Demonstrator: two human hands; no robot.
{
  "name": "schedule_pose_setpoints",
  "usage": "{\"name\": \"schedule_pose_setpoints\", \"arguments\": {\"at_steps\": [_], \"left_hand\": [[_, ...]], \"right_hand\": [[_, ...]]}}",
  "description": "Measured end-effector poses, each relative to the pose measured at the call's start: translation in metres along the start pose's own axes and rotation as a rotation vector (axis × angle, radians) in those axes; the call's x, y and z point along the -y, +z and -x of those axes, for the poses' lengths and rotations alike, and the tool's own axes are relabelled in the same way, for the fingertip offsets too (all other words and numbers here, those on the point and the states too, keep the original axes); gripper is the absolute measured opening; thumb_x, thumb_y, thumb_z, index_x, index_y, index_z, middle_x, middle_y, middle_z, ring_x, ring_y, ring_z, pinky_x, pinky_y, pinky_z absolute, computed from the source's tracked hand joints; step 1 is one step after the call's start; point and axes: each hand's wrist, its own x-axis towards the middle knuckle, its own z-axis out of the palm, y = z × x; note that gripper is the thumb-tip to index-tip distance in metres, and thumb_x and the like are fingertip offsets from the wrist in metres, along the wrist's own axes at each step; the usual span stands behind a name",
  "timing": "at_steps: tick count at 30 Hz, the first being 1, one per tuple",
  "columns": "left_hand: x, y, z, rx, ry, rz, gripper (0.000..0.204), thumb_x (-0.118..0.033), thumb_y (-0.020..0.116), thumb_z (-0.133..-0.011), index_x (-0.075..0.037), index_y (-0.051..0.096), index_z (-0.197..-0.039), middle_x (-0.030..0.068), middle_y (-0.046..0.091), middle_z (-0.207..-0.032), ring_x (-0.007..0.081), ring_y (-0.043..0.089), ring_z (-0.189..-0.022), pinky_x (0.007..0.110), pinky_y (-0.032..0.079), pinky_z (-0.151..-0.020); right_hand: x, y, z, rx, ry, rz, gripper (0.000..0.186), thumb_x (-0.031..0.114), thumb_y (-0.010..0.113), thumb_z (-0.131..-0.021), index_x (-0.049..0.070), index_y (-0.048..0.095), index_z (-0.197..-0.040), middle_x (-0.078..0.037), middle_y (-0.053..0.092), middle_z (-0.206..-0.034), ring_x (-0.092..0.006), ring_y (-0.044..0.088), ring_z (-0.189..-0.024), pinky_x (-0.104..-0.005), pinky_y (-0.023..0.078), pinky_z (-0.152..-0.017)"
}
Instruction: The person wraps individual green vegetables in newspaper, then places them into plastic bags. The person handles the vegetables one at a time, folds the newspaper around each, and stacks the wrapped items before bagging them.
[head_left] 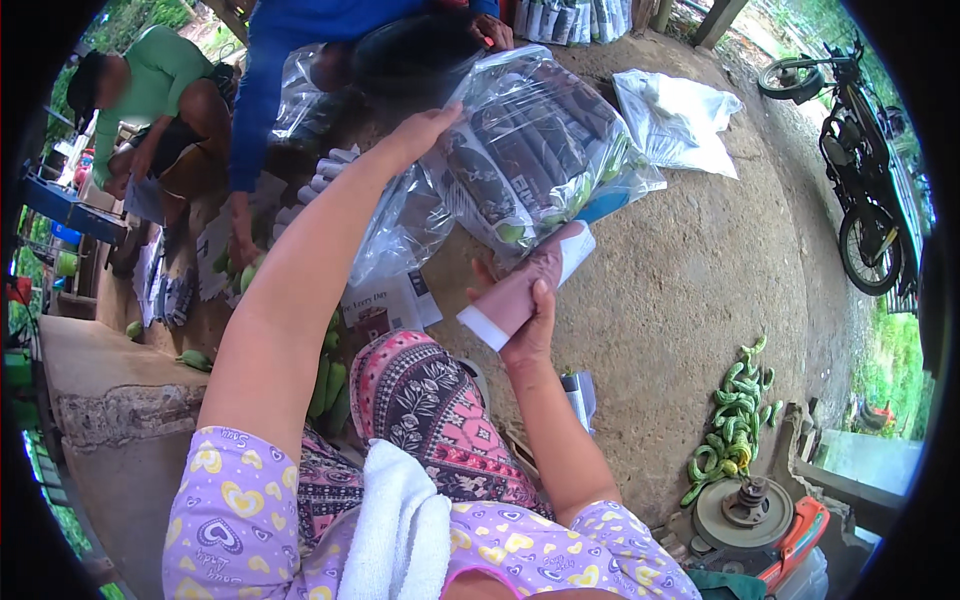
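Note:
A large clear plastic bag (560, 95) stands in front of me, packed with several newspaper-wrapped rolls, green tips showing at its near right side. My left hand (425, 135) reaches across to the bag's left edge and appears to grip its plastic film. In my right hand (530, 325) is a newspaper-wrapped roll (525, 290), pinkish with white ends, tilted up to the right. The roll's upper end is just below the bag's near side. Whatever is inside the roll is hidden.
Long green produce (327, 385) lies by my left knee, beside newspaper sheets (385, 305). A co-worker in blue (340, 20) reaches toward green produce; another in green (160, 75) crouches farther left. A white plastic bag (680, 120), curled green produce (735, 410) and a scale (745, 510) are to the right.

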Motion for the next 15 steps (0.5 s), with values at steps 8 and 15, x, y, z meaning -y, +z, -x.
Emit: {"name": "schedule_pose_setpoints", "arguments": {"at_steps": [8,15], "left_hand": [[0.010,-0.020,0.009,-0.012,0.019,-0.154,0.042,-0.035,0.055,-0.092,0.002,0.069,-0.108,0.0050,0.068,-0.096,0.0145,0.059,-0.091,0.030,0.044,-0.085],[-0.001,0.025,0.049,0.111,0.081,-0.129,0.034,-0.028,0.057,-0.089,0.001,0.071,-0.100,0.0046,0.067,-0.087,0.0129,0.058,-0.080,0.029,0.044,-0.076]], "right_hand": [[0.044,-0.008,-0.004,-0.080,-0.186,0.072,0.084,0.049,0.072,-0.076,0.005,0.035,-0.137,-0.017,0.053,-0.126,-0.0392,0.056,-0.116,-0.0589,0.052,-0.092],[0.106,-0.028,-0.013,-0.090,-0.408,0.110,0.078,0.044,0.067,-0.084,0.008,0.031,-0.143,-0.019,0.048,-0.133,-0.0418,0.053,-0.120,-0.0556,0.047,-0.100]]}}
